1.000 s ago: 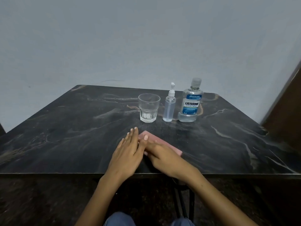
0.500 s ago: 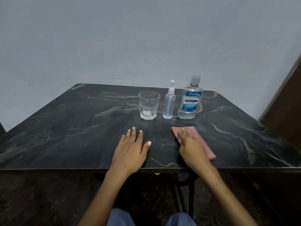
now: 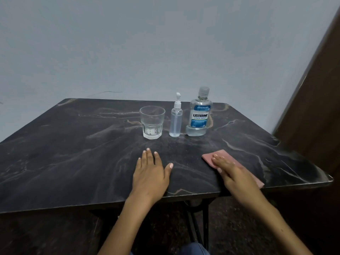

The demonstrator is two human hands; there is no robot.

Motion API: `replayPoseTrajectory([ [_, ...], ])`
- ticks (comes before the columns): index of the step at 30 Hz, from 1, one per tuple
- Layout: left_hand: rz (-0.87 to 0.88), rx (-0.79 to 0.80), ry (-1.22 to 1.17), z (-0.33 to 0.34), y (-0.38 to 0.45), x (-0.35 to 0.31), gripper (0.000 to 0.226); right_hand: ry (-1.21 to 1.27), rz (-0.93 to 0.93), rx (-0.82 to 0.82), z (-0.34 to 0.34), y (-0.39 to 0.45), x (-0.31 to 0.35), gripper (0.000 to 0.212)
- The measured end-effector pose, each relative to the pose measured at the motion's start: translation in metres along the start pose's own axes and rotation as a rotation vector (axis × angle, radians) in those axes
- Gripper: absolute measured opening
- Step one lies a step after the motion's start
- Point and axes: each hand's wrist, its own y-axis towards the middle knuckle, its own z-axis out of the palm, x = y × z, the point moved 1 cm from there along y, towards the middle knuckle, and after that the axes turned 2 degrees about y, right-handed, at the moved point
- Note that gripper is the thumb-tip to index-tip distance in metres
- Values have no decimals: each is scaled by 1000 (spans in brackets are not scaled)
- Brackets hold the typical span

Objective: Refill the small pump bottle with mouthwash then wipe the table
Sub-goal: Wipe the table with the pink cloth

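left hand (image 3: 149,174) flat on table (image 3: 73,153), fingers straight | right hand (image 3: 232,173) pressed flat on cloth (image 3: 223,155), near right edge | hands well apart

On the table (image 3: 73,162), glass (image 3: 152,122), pump bottle (image 3: 176,118) and mouthwash bottle (image 3: 200,115) are ranged left to right; nearer, rightward, a cloth (image 3: 224,156) is laid

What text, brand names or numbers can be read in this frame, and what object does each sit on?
"LISTERINE": large dark letters on the blue-and-white label of the mouthwash bottle.
"COOL MINT": directly under the brand name, same label.
"250 ml", probably: tiny print at the label's lower left, barely legible.
Small white lines on the label's top blue band and below "COOL MINT": too small to read.
The pump bottle, glass and pink cloth carry no visible text.
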Motion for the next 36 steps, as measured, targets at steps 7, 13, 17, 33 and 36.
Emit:
replayPoseTrajectory([
  [7,82,-28,-22,10,10,-16,66,84,-265,316,34,46,41,43],
  [13,95,-47,-14,10,6,-13,64,71,-275,347,39,89,43,42],
  [17,97,-65,-13,9,4,-14,63,-11,-79,147,53,92,32,47],
  [33,72,-37,7,9,6,-19,62,-72,-131,191,41,87,25,43],
  [36,61,-17,10,8,8,-21,62,-10,-189,206,32,70,25,43],
])
